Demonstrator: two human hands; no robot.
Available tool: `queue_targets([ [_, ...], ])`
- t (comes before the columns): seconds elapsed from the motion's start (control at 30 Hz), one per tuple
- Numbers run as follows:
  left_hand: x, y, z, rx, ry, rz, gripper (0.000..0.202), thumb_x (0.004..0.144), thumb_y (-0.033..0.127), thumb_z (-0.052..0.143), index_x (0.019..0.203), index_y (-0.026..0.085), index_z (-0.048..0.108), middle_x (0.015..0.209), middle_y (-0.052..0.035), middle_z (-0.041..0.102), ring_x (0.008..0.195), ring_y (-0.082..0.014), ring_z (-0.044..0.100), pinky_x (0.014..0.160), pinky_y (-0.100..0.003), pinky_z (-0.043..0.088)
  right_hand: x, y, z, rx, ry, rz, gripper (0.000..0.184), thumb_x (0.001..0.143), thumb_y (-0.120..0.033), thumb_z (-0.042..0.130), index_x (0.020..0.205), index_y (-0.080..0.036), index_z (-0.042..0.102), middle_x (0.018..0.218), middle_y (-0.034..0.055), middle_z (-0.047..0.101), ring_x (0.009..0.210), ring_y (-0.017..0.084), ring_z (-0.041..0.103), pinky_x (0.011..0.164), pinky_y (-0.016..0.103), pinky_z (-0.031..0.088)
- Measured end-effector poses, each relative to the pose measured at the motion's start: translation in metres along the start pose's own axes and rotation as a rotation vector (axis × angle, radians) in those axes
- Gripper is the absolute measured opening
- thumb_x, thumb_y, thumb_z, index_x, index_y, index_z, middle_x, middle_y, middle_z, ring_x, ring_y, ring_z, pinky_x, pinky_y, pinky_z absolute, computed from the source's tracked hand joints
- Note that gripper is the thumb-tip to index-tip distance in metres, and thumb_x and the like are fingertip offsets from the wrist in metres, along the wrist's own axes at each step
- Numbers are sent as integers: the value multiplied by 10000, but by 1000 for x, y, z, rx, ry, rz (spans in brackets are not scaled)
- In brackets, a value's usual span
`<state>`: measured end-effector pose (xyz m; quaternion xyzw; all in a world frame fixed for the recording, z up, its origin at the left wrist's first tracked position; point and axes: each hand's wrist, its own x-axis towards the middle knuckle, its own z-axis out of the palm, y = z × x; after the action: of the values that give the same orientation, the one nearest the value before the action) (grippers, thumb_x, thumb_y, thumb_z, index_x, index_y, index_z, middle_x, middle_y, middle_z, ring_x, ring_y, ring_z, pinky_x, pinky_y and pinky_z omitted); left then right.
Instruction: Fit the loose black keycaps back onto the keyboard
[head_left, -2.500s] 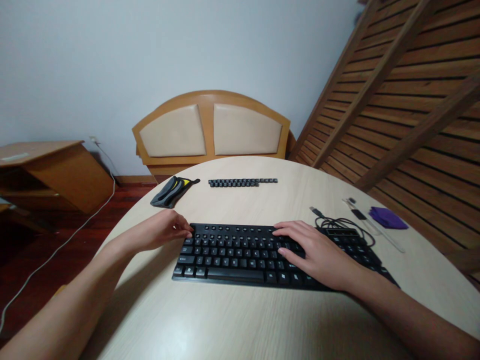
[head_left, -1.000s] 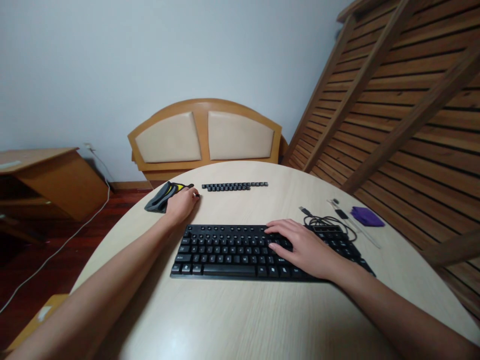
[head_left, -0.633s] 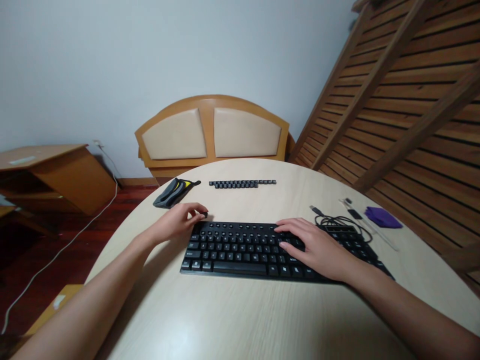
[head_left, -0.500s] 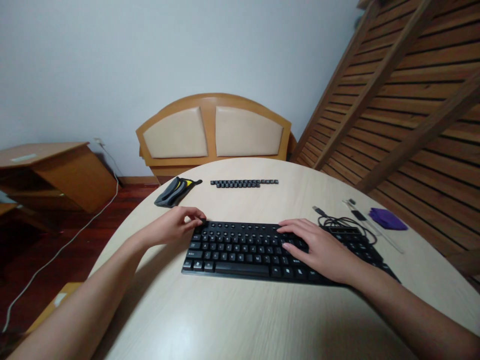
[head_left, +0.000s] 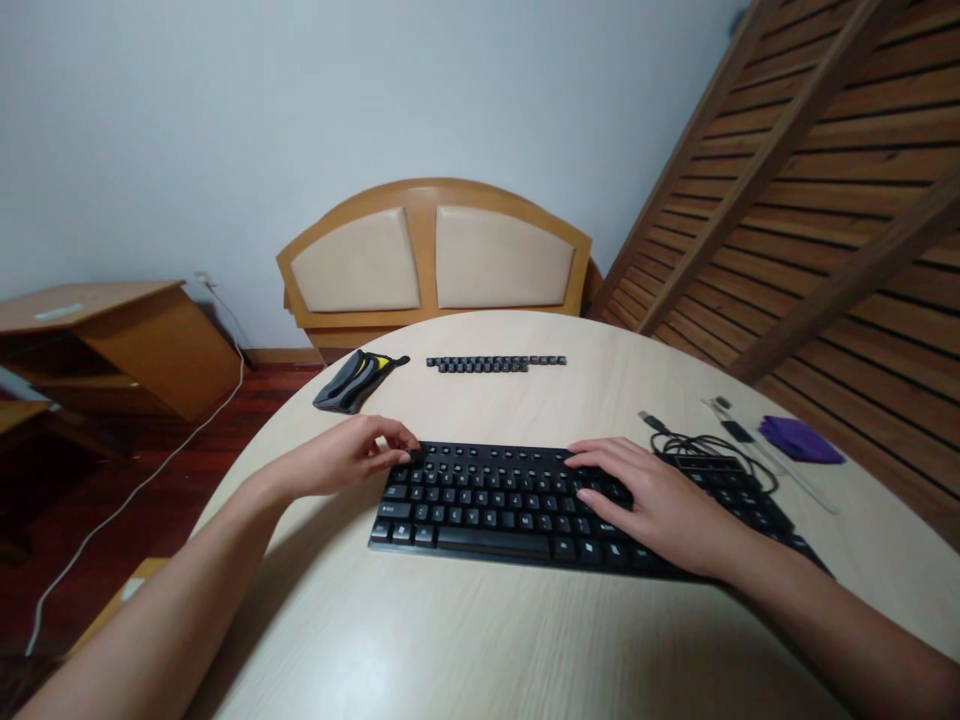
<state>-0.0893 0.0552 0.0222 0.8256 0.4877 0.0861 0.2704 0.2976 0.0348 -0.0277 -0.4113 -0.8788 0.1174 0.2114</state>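
A black keyboard [head_left: 495, 543] lies on the table in front of me, its letter rows in view. At its top left corner, my left hand [head_left: 367, 455] has thumb and index finger pinched together. Whatever sits between those fingertips is too small and dark to make out. Across the right part of the keyboard rests my right hand [head_left: 652, 500], fingers stretched out and thumb apart, covering several keys. Loose black keycaps [head_left: 480, 365] stand in two rows farther back on the table.
A grey, black and yellow pouch [head_left: 351, 385] lies at the back left. On the right are a coiled USB cable [head_left: 697, 445], a thin white stick [head_left: 802, 483], small black pieces [head_left: 737, 431] and a purple cloth [head_left: 801, 440]. The round table [head_left: 480, 640] borders a wooden headboard [head_left: 427, 250].
The whole view has shifted slightly, with the scene sitting a little farther right. Both hands keep nearly the same places on the keyboard, the left still pinching at the corner.
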Motion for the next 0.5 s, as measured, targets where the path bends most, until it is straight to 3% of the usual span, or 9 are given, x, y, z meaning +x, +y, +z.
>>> queue_targets([
  [0.5, 1, -1, 4, 55, 43, 32, 289, 921, 426, 573, 1020, 194, 715, 954, -57, 741, 814, -199, 662, 723, -290, 492, 0, 0, 0, -13, -4, -6, 272, 956, -394, 537, 1165, -249, 633, 1270, 95, 640, 1186, 272, 588, 1016, 501, 479],
])
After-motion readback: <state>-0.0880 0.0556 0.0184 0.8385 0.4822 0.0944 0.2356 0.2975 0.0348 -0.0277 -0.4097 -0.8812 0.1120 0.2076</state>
